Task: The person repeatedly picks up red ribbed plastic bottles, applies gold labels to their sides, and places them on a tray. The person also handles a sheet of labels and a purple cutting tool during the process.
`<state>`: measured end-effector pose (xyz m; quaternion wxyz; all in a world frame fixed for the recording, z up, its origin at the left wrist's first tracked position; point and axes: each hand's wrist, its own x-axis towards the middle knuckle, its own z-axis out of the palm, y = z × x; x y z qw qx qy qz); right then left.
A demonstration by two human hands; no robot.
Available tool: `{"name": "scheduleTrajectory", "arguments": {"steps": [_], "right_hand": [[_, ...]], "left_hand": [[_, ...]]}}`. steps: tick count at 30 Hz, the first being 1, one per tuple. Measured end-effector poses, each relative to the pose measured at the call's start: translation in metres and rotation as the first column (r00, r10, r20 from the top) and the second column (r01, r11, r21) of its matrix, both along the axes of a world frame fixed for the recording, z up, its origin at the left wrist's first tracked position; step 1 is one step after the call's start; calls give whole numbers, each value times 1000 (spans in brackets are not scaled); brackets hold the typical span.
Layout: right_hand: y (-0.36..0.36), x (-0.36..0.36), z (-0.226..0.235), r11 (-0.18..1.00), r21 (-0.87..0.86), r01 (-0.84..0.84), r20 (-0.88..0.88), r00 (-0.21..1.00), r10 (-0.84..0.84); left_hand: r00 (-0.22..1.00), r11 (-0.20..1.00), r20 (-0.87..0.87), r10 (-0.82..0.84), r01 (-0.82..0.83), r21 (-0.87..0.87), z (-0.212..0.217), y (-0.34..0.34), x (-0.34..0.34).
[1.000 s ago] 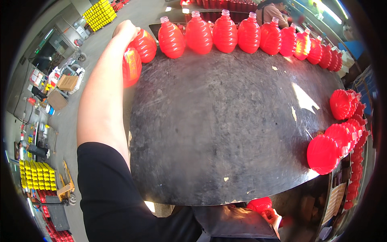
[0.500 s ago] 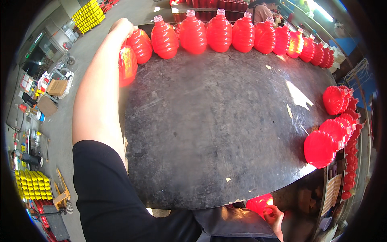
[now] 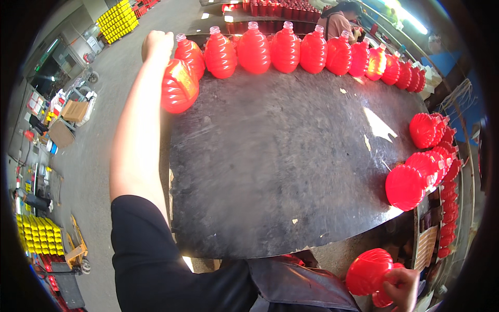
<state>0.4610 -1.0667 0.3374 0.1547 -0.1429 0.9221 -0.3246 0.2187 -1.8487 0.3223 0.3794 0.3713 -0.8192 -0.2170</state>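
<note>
Beyond the table's far left corner my left hand [image 3: 157, 46] is closed, its fingers curled; whether they grip anything is hidden. Close beside its wrist stands a ribbed red plastic bottle [image 3: 180, 86] with a printed label, its neck out of sight behind my arm. At the lower right, off the near edge of the table, my right hand [image 3: 404, 287] has its fingers closed at the neck end of a red bottle [image 3: 369, 271]. More red bottle surface shows just below, against the same hand. Several uncapped red bottles [image 3: 253, 51] stand in a row along the far edge.
The dark, worn table [image 3: 260, 156] has a curved near edge. Red bottles [image 3: 405, 187] lie clustered at its right edge. A person [image 3: 340, 23] works beyond the far right corner. Yellow stacks [image 3: 39, 234] and a pallet jack [image 3: 77, 247] stand on the left floor.
My left hand has drawn back slightly, uncovering the neck of the second bottle. My right hand has moved rightward and outward, bringing its red bottle further into view. The whole view has shifted a little.
</note>
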Motion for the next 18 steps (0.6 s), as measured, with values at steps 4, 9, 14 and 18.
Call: {"name": "scheduleTrajectory", "arguments": {"steps": [4, 9, 14, 18], "right_hand": [[-1, -16, 74, 960, 141, -240, -227, 936, 268], [-60, -52, 91, 940, 245, -236, -648, 681, 340], [-212, -127, 110, 894, -148, -423, -281, 885, 372], [-322, -176, 93, 782, -107, -615, -343, 761, 551]], "left_hand": [[962, 993, -269, -40, 68, 98, -25, 28, 9], [774, 750, -530, -347, 568, 338, -27, 57, 44], [795, 767, -427, -430, 571, 291, -45, 73, 81], [840, 847, -303, -450, 509, 153, -63, 64, 81]]}}
